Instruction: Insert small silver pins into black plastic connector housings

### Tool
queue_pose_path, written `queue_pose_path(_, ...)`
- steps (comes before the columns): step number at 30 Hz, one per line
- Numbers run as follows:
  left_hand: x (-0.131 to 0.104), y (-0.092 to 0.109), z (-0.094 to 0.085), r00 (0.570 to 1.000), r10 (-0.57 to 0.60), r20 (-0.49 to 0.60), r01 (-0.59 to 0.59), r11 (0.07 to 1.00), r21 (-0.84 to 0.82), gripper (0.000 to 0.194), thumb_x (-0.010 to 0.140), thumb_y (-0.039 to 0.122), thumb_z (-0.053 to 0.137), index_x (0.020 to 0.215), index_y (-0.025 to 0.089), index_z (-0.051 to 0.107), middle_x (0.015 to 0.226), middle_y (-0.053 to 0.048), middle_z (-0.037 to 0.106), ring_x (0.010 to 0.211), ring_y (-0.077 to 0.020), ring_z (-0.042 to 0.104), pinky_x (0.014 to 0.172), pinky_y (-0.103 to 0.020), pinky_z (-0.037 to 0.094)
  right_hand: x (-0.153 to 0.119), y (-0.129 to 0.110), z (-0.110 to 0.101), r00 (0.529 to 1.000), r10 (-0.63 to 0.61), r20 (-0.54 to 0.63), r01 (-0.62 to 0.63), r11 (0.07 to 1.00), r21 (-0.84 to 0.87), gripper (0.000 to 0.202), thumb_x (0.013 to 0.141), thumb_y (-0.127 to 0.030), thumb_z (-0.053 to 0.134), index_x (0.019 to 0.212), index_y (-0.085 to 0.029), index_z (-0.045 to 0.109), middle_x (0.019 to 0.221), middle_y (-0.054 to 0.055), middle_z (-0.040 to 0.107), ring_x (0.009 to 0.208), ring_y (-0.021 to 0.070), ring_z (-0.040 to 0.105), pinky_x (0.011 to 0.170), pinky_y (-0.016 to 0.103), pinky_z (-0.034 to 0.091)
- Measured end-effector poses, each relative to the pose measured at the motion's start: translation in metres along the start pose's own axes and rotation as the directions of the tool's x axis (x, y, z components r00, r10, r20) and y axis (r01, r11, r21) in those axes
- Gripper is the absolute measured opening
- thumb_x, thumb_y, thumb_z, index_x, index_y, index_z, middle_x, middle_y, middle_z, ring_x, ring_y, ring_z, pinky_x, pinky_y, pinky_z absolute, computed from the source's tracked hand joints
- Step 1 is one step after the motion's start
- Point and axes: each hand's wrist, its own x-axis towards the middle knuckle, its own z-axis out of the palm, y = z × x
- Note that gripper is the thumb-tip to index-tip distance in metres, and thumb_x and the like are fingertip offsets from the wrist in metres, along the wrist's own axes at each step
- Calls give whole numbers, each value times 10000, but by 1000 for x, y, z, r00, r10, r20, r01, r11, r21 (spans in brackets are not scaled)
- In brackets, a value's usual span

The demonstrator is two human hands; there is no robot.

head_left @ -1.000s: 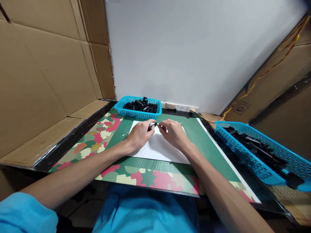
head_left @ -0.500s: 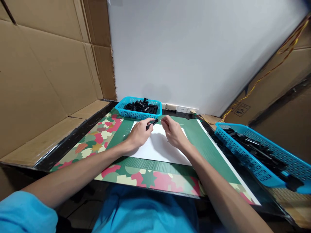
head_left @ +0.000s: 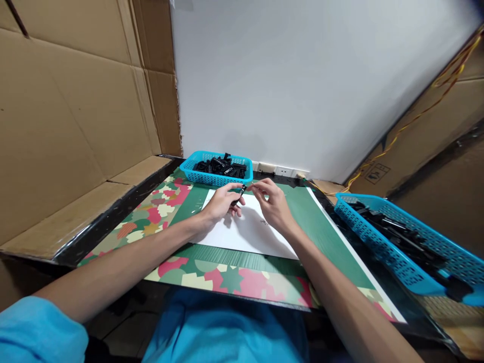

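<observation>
Over the white sheet point(head_left: 242, 234), my left hand point(head_left: 222, 202) pinches a small black plastic part point(head_left: 241, 193) with its tip pointing up and to the right. My right hand point(head_left: 273, 202) is closed in a pinch beside the part's upper end. What its fingertips hold, if anything, is too small to make out. A few tiny dark pieces point(head_left: 263, 222) lie on the sheet, by the right wrist. Behind my hands stands a blue basket point(head_left: 217, 179) heaped with black plastic parts point(head_left: 221, 165).
A larger blue basket point(head_left: 393, 267) with long black parts point(head_left: 401, 234) stands at the right edge. A green mat with a camouflage border point(head_left: 166, 204) covers the table. Cardboard point(head_left: 75, 101) walls the left side. Power sockets point(head_left: 283, 171) and a yellow cable point(head_left: 395, 138) are at the back right.
The black part in my left hand has turned more upright, and the fingers below it have spread. My right hand's fingers have extended and come closer to the part's tip.
</observation>
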Motion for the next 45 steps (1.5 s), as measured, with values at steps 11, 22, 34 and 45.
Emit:
queue_pose_path(11,-3,-6,0,980,172,100,-180,980,89,342,1037,279,578,1371,209,564,878,-28,731,714,-166,774,653,-265,550,4,-5,-15,997,76,-30,-63,950,307,361,1076,-530,555,939,-209,650,737,18,614,654,167,582,649,318,497)
queue_pose_path(22,-12,4,2,964,263,38,-265,951,159,287,1005,393,669,1168,158,641,819,-88,807,602,-175,733,617,-303,563,2,-8,-11,992,21,122,-52,967,250,306,1074,-448,543,1016,-202,714,769,22,611,702,180,560,694,318,460)
queue_pose_path(34,-11,7,3,942,336,18,-330,910,250,276,998,290,628,1240,191,714,726,21,570,584,-110,524,565,-263,417,0,-9,-9,992,41,123,-73,962,263,361,1058,-525,589,1012,-202,744,798,31,602,690,171,496,643,309,415)
queue_pose_path(45,-3,1,1,976,213,-36,-210,976,63,154,996,314,647,1109,211,665,745,29,571,483,-65,485,453,-216,282,0,-8,-10,992,31,126,-62,967,248,342,1071,-493,587,1024,-193,744,810,34,625,700,168,515,642,304,415)
